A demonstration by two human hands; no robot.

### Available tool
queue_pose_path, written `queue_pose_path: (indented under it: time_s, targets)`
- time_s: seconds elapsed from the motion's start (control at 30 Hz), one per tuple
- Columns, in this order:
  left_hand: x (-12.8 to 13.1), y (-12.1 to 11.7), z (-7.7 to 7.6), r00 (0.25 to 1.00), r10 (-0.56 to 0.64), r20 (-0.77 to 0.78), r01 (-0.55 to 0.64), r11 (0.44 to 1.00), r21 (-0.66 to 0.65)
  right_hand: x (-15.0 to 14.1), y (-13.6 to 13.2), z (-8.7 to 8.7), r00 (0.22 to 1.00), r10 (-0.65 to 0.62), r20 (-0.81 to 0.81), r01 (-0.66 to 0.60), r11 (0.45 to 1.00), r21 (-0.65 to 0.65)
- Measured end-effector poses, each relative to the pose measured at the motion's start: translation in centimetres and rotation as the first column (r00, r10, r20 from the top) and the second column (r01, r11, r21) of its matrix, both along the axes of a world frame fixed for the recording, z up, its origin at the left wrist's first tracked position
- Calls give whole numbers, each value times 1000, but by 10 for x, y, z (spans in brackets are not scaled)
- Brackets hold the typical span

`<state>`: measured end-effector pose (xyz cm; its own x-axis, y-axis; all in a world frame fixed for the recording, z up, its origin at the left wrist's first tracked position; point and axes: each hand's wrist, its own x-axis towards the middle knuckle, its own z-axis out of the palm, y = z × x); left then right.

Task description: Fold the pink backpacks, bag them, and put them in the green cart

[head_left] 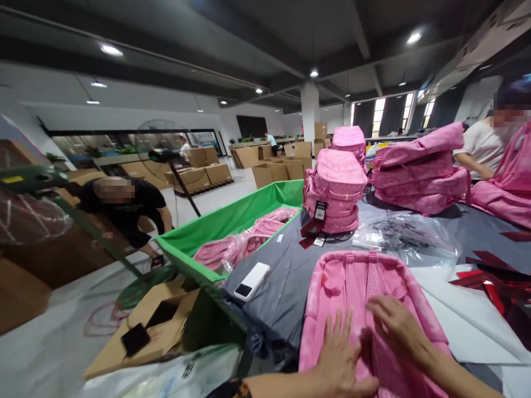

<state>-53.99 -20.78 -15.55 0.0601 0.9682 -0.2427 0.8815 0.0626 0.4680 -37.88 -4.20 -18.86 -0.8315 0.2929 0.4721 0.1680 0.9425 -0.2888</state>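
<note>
A pink backpack (327,309) lies on the grey-covered table in front of me, its shoulder straps and padded back panel facing up. My left hand (338,354) rests flat on its lower left part with the fingers spread. Over the right side of the same panel is my right hand (398,326), its fingers loosely bent and apart from the thumb; I see nothing held in it. Both palms are turned down, hiding the middle of the panel and some of the straps.
Pink backpacks (338,177) with black tags stand behind, beside a stack (418,171) of more. Clear plastic (409,237), red strips (489,276) and a white phone (252,281) lie on the table. A green bin (199,226) adjoins it. One person (124,207) bends at left; another (481,143) stands at right.
</note>
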Motion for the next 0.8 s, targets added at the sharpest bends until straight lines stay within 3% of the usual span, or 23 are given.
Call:
queue_pose_path:
  time_s: [0.07, 0.13, 0.23, 0.3, 0.4, 0.5, 0.6, 0.73, 0.8]
  targets:
    - [-6, 7, 10, 999, -48, -12, 48, 999, -13, -6, 37, -7, 954, -295, 58, 297, 954, -43]
    - [-7, 33, 21, 998, -4, -70, 5, 1000, 12, -12, 61, -17, 903, -413, 122, 424, 902, -85]
    - [0, 86, 26, 982, 167, -91, -152, 977, 146, -18, 82, -24, 917, -358, 175, 383, 913, -141]
    - [7, 111, 20, 983, 185, -11, -180, 968, 172, -17, 105, -18, 936, -280, 214, 323, 924, -207]
    - [11, 123, 3, 986, 128, 111, -141, 983, 119, -7, 162, 0, 928, -286, 239, 349, 891, -289]
    - [8, 120, -8, 977, 116, 178, -136, 985, 103, 3, 223, 3, 858, -458, 232, 512, 798, -319]
    - [1, 118, -14, 972, 89, 216, -110, 990, 90, 2, 260, -22, 802, -535, 266, 598, 714, -366]
    - [-6, 124, -21, 973, 59, 223, -81, 992, 93, -14, 271, -66, 801, -511, 311, 598, 672, -437]
    - [-8, 126, -24, 974, 56, 221, -79, 992, 94, -18, 275, -75, 813, -477, 334, 582, 661, -474]
